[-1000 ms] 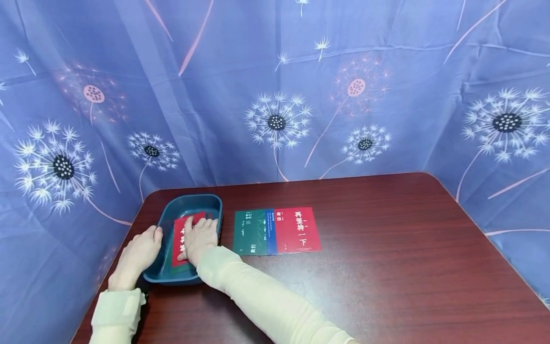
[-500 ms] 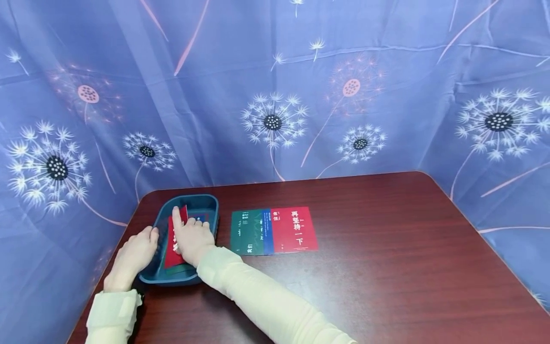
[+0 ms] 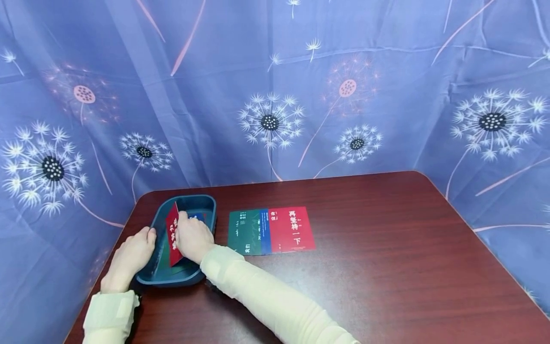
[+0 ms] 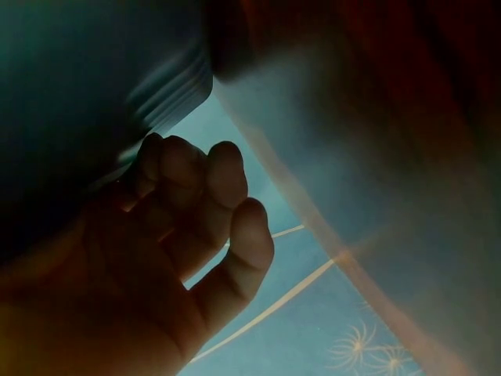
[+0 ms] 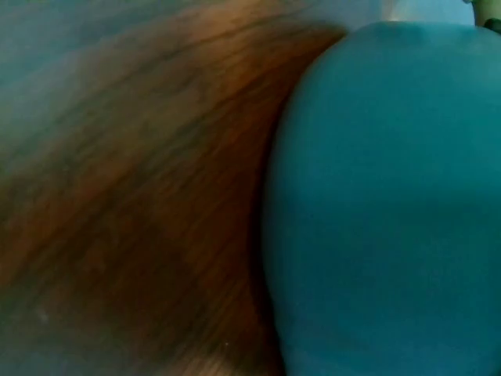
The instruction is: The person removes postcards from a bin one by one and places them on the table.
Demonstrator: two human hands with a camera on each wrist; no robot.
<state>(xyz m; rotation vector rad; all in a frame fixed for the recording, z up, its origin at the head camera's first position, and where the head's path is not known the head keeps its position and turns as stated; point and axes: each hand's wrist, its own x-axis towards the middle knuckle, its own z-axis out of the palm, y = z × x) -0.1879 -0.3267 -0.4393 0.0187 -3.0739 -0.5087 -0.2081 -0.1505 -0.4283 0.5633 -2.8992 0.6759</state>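
Right-hand grip point(image 3: 195, 239): and it's pinching the red card point(image 3: 173, 241) along its right edge! The fingertips are hidden from me; the right wrist view gives only what looks like the tray point(image 3: 160, 282) and the bench point(image 3: 374, 267).
Red card: steeply tilted inside the tray, near the bench's far left corner. Lying flat between those walls it would offer fingers little to take, so I judge that's why it's up on edge.
Left-hand grip point(image 3: 133, 253): on the tray's left rim, fingers curled beside the outer wall, holding it as far as I can see. I read that as bracing, so the tray doesn't skid under the other hand's work.
Tray floor: a blue piece point(image 3: 197, 216) and a green piece point(image 3: 164, 255) show around the card; whether they're joined to it, I can't tell.
Tricolour print point(image 3: 272, 231): flat toward the bench's far edge, right of the tray, untouched.
Since a second ago: big change! The card was flat under a spread right hand; now it's raised and pinched. Left hand, tray and print hold their places; my head view has drifted slightly.
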